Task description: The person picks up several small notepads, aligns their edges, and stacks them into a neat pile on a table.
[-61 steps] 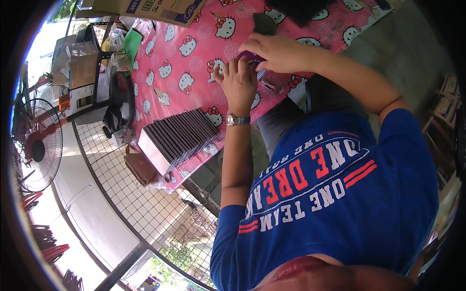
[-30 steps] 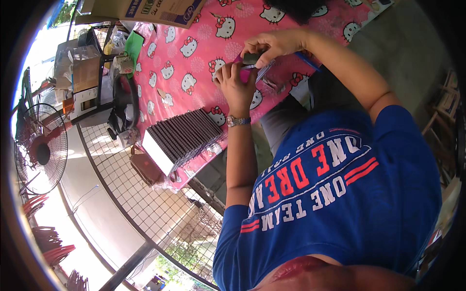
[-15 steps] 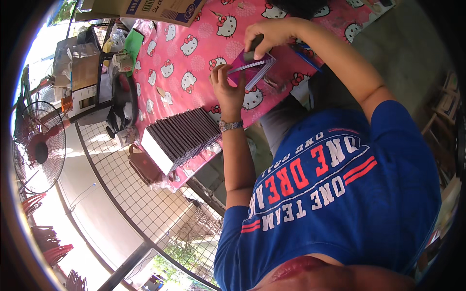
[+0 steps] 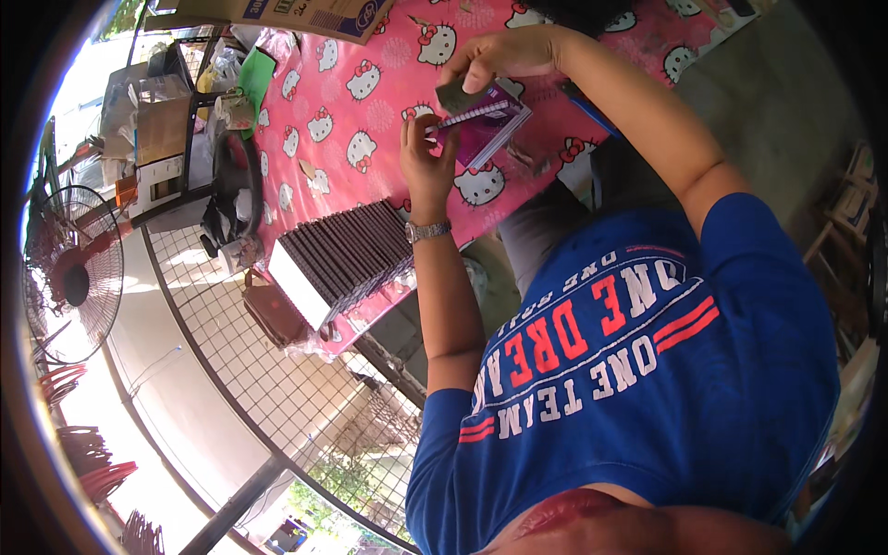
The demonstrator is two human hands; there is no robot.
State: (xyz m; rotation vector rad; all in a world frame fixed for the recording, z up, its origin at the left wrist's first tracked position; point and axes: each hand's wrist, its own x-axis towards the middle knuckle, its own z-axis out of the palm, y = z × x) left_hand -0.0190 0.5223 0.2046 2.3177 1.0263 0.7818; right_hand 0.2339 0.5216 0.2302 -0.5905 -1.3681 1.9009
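My left hand (image 4: 424,159), with a watch on its wrist, grips the near end of a purple spiral-bound notebook (image 4: 488,128) and holds it just above the pink cartoon-cat tablecloth (image 4: 356,102). My right hand (image 4: 504,54) is over the notebook's spiral edge, pinching a small dark card (image 4: 459,94) against it. A row of dark notebooks (image 4: 344,259) with white page edges lies on the table's near left corner, beside my left forearm.
A cardboard box (image 4: 305,13) stands at the table's far edge, with a green object (image 4: 255,78) to its left. A cluttered shelf (image 4: 162,139), a standing fan (image 4: 72,277) and a wire grid fence (image 4: 240,370) lie to the left.
Both hands were pressing on the notebook on the table; they have raised it, and my right hand has come up to its spiral edge with the dark card.
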